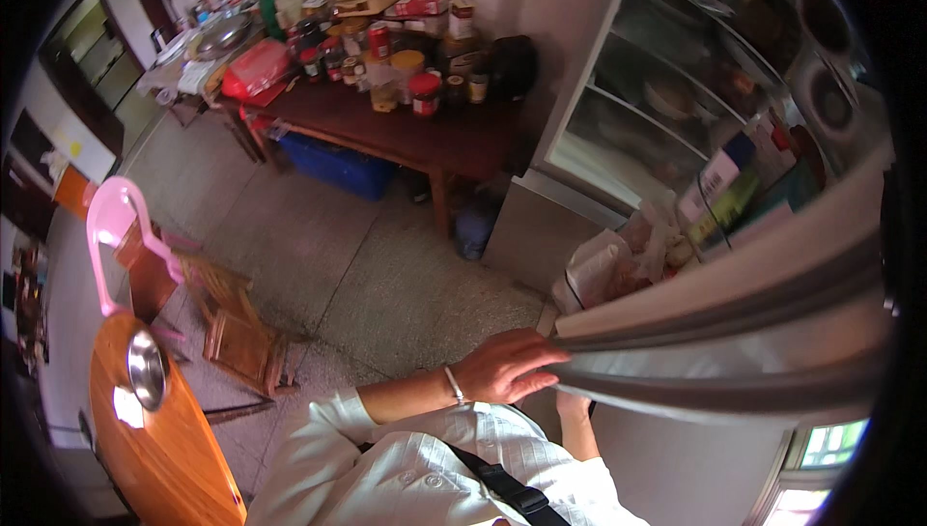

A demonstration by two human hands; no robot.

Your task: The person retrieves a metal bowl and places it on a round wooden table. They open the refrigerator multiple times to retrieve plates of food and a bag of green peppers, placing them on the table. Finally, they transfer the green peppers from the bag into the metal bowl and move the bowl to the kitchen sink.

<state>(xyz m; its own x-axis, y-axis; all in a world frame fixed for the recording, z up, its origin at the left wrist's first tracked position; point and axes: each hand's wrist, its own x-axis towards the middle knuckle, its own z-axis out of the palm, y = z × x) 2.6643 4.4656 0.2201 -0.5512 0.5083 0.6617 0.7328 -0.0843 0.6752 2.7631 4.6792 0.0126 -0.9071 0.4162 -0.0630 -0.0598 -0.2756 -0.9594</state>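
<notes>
Wears, nearest the camera, a white buttoned shirt (pixel 401 478) with a black strap (pixel 473 463) and a black buckle (pixel 527 499) slanting across it. Holds the left hand (pixel 510 367) out in front of the body, back upward, with a pale bracelet (pixel 455 386) round the wrist. Touches with the left fingers the narrow, gathered end of a grey-and-white curtain (pixel 715 357), spread in long folds from there to the right side of the view. Has the left thumb slightly apart from the forefinger; cannot tell whether pinching the cloth or only resting against it. Has the right hand (pixel 572 405) just below, at the underside of the same gathered end, with fingers mostly hidden; cannot tell whether clamped or loose. Faces, beyond the curtain, a tall shelved cabinet (pixel 632 115), with a plastic bag (pixel 591 270) and upright boxes (pixel 716 188) near its lower part. Has at the left an orange-brown bench (pixel 169 439) bearing a steel bowl (pixel 148 371), and past it a wooden chair (pixel 235 344) and a pink chair (pixel 118 199). Has farther off, by the wall, a dark red bench (pixel 463 142) crowded with jars (pixel 425 96), over a blue crate (pixel 338 167).
</notes>
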